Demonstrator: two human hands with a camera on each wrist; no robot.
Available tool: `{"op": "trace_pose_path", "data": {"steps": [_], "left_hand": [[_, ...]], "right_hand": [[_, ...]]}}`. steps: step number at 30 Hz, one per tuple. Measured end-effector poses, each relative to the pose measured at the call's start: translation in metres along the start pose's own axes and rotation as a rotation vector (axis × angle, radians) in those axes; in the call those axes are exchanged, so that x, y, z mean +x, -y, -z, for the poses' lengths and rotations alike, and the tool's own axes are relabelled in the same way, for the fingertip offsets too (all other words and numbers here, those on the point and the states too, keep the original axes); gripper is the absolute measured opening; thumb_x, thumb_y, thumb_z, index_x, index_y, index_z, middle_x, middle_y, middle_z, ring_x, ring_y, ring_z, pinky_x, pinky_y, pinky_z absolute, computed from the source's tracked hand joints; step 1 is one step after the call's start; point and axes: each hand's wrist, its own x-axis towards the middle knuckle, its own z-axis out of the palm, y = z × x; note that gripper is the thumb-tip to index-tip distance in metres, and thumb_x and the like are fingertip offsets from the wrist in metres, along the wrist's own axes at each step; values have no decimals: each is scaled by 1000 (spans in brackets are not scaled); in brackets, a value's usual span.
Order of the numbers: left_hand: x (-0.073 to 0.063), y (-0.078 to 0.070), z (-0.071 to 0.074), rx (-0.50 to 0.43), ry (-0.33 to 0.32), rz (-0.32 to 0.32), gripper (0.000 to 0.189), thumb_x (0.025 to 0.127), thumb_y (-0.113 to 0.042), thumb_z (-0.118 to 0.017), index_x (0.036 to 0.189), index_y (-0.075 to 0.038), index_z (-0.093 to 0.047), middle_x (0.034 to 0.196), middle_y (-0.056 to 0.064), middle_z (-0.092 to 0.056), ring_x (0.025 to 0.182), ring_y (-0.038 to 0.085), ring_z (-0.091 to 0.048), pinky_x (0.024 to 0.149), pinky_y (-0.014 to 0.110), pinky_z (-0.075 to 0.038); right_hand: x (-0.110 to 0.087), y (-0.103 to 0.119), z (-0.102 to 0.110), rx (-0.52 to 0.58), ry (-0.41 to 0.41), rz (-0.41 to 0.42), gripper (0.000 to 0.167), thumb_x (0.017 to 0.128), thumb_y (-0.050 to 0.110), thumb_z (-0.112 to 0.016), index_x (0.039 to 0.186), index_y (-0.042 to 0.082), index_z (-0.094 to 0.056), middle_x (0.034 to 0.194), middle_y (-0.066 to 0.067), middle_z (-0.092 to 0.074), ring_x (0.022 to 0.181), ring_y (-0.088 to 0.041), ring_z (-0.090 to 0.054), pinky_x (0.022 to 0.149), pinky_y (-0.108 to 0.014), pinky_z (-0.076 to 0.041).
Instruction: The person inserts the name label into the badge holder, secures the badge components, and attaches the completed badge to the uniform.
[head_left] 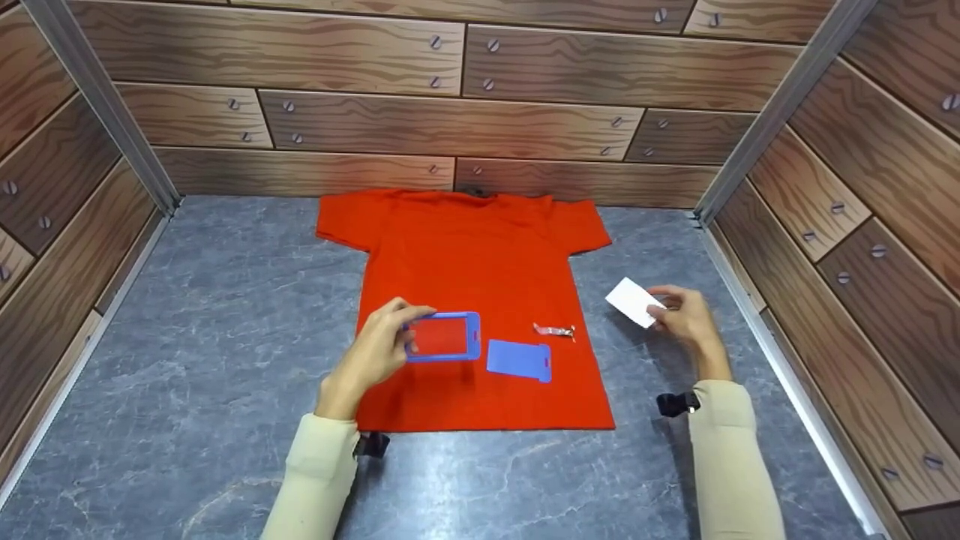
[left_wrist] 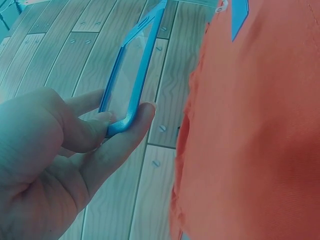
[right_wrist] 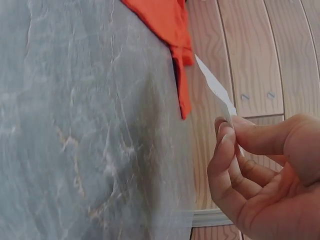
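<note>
"State of the left hand [head_left: 381, 341]?"

"Pinching. Thumb and fingers grip one end of the blue frame [head_left: 471, 346]. The frame is held clear of the red T-shirt [head_left: 480, 262], above its lower left part, with its slotted end pointing away from the palm."

"And the right hand [head_left: 684, 319]?"

"Also pinching. Thumb and fingertips hold the white card [head_left: 630, 301] by one end, raised over the grey desk [head_left: 247, 300] just off the shirt's right side. The right wrist view shows the card nearly edge-on."

"Anything between the hands?"

"Two items, both lying on the shirt and touched by neither hand. The blue panel [head_left: 517, 361] lies just to the right of the frame, nearer the left hand. The small clip [head_left: 556, 331] lies just beyond the panel's right end, roughly midway between frame and card."

"Position of the shirt?"

"Spread on the desk, collar towards the wood-patterned back wall [head_left: 360, 120], hem towards the person."

"Are frame and card in contact?"

"No. They are well apart."
</note>
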Motion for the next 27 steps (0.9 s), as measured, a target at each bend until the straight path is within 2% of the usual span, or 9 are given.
{"op": "trace_pose_path", "data": {"steps": [5,14,20,24,27], "left_hand": [[0,0,-1,-13,2,-6,47,92,19,-56,129,-4,-71,98,11,-61,69,14,-64,68,24,-58],[1,1,-1,-11,1,-17,47,91,20,-56,129,-4,-71,98,11,-61,68,15,-64,67,23,-56],[0,0,-2,-9,11,-8,48,90,20,-56,129,-4,-71,98,13,-62,68,15,-64,67,22,-56],[-1,1,-3,-8,10,-7,47,90,20,-57,128,-4,-71,96,13,-61,68,15,-64,67,22,-57],[0,2,-3,-5,7,-8,46,91,19,-57,128,-4,-71,96,13,-61,68,15,-63,68,23,-57]], "right_hand": [[-2,7,-3,-23,6,17,39,92,-8,-68,129,-18,-59,86,-11,-71,57,-2,-61,57,-21,-57],[-3,21,-9,-24,56,44,36,93,-11,-64,128,-17,-60,89,-11,-71,58,-1,-59,55,-19,-53],[-2,23,-18,-49,88,72,35,93,-11,-63,128,-17,-61,93,-24,-71,62,-5,-58,55,-19,-51],[-4,28,-24,-63,108,89,34,94,-11,-62,128,-16,-61,103,-36,-69,66,-5,-59,57,-20,-54],[-7,35,-27,-72,122,103,33,94,-10,-63,127,-16,-62,110,-40,-67,69,-6,-60,58,-20,-54]]}}
